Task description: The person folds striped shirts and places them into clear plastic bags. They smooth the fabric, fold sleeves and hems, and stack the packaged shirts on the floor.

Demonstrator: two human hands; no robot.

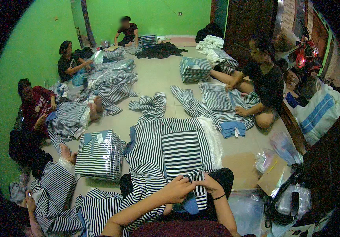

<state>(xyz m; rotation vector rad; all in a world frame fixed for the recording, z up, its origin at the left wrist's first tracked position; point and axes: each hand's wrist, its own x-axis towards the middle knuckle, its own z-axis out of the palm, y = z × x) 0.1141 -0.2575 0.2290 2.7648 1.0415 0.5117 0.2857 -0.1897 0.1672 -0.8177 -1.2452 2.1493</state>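
A black-and-white striped garment (180, 152) lies folded into a flat rectangle before me, its near end over my lap. My left hand (176, 190) is closed on the striped cloth at that near end. Close beside it, my right hand (210, 185) pinches the same edge, fingers nearly meeting the left hand's. A blue fabric part (191, 203) hangs below my hands. Under and around the folded piece spreads another striped garment (148, 136) with white lace trim (212, 144) along its right side.
To the left stands a stack of packed striped garments (95, 156); another stack (195, 70) sits farther off. Several people sit around the floor handling striped clothes. At right are cardboard (240, 170), clear plastic bags (247, 209) and a white-and-blue sack (321, 114).
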